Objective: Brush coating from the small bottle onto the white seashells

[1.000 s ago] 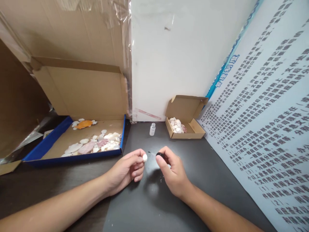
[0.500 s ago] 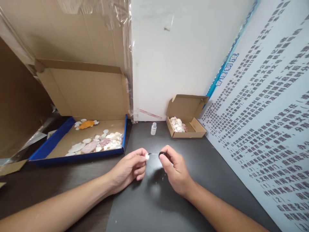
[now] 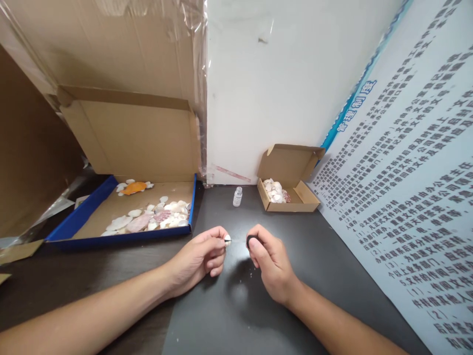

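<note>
Between thumb and forefinger, my left hand [image 3: 205,254] pinches a small white shell [image 3: 227,238]. My right hand [image 3: 271,261] is closed around a black cap [image 3: 252,239] with a thin, clear stem and a dark brush tip [image 3: 228,240]. That tip lies against the shell as far as I can see. Behind both hands, a small clear bottle [image 3: 237,197] with a white label stands upright, its neck uncapped.
To the left, an open blue-edged cardboard box [image 3: 121,240] holds several shells and an orange piece [image 3: 134,188] with white shells around it. A smaller cardboard box [image 3: 291,208] with shells stands at back right. A printed sheet [image 3: 399,197] covers the right wall.
The brush tip has moved from just past the shell's upper right onto the shell. The black cap has tilted slightly in my right hand. The whole view has shifted a little.
</note>
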Demonstrator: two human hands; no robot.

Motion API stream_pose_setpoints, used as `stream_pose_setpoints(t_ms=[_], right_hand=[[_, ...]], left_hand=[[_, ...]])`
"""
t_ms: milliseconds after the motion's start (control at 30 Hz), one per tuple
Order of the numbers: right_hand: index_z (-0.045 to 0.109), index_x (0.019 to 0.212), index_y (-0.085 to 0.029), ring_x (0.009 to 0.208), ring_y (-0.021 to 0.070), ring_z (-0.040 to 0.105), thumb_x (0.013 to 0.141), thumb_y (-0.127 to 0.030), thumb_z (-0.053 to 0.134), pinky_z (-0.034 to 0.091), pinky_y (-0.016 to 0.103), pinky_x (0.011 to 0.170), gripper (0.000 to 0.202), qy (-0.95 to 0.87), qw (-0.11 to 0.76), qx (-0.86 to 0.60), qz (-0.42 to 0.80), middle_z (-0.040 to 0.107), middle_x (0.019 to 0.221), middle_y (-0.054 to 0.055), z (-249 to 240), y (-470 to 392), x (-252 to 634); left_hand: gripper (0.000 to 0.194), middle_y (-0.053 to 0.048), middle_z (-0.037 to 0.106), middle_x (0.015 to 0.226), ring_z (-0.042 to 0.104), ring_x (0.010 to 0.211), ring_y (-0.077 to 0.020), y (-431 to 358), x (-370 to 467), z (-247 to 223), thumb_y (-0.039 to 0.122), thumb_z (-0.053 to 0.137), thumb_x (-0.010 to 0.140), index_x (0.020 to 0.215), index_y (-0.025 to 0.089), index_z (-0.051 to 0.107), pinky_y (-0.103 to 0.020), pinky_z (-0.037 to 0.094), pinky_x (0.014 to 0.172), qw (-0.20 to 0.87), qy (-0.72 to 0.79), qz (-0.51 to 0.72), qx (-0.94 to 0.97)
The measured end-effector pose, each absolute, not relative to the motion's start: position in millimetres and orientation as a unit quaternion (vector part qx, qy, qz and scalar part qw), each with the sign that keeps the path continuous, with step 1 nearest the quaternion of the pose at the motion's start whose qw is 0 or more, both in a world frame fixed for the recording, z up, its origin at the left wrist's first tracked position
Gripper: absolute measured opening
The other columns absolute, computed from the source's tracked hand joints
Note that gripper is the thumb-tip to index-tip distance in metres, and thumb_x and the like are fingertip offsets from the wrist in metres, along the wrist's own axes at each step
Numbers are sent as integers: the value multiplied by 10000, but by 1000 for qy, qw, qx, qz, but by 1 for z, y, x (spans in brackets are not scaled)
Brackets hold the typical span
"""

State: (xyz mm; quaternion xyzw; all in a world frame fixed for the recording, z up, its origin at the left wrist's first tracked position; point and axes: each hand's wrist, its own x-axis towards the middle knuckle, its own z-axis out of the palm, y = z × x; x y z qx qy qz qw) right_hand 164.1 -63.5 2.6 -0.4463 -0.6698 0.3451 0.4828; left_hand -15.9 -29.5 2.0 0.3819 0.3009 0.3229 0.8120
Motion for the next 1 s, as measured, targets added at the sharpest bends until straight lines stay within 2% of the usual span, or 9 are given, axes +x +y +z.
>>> stream_pose_setpoints(t_ms=[133,267,433,600,733,800,867,1000], right_hand=[[452,750,-211,537,106,373,911,-339,521,321,233,513,217,-659,482,-467,338,387,596,-61,3,-64,164],[455,753,-207,523,103,359,950,-331,429,320,236,518,235,-670,488,-441,343,380,588,-62,4,-64,164],[446,735,-209,538,103,364,907,-337,529,309,230,512,230,-661,483,-479,316,373,594,-63,4,-63,164],[452,751,-208,527,101,358,953,-336,440,316,231,517,240,-668,489,-450,335,380,594,-63,3,-62,165],[448,750,-208,539,102,361,927,-341,504,314,227,515,228,-659,486,-472,327,374,604,-64,2,-60,164],[449,766,-210,530,101,358,945,-345,462,319,227,514,224,-654,496,-458,341,375,609,-65,2,-60,164],[457,775,-209,520,101,364,951,-342,436,323,230,512,222,-663,484,-446,356,383,603,-64,2,-60,164],[455,736,-208,527,104,368,912,-339,507,313,231,507,226,-672,459,-474,338,379,586,-64,3,-62,165]], left_hand=[[83,97,288,536,249,445,-55,-29,-16,3,204,574,829,816,184,494,-186,279,446,807,302,327,389],[93,96,293,538,245,444,-55,-29,-15,3,205,577,823,813,186,487,-184,276,442,810,302,324,384],[65,93,293,544,250,444,-54,-29,-16,4,185,554,828,814,181,491,-182,280,444,809,301,323,387],[54,82,311,552,271,437,-56,-29,-16,4,165,521,833,793,180,488,-185,295,442,815,297,324,378],[62,73,322,565,274,434,-61,-28,-17,5,149,491,836,780,175,498,-193,322,434,816,295,332,371],[87,67,324,572,279,438,-66,-28,-17,6,144,477,842,764,174,502,-201,341,433,816,296,340,362],[110,62,328,577,285,440,-71,-28,-17,6,135,463,846,752,175,505,-208,357,436,816,297,349,352],[130,56,340,583,286,442,-72,-28,-17,7,128,449,853,752,172,518,-212,364,444,821,295,350,342]])
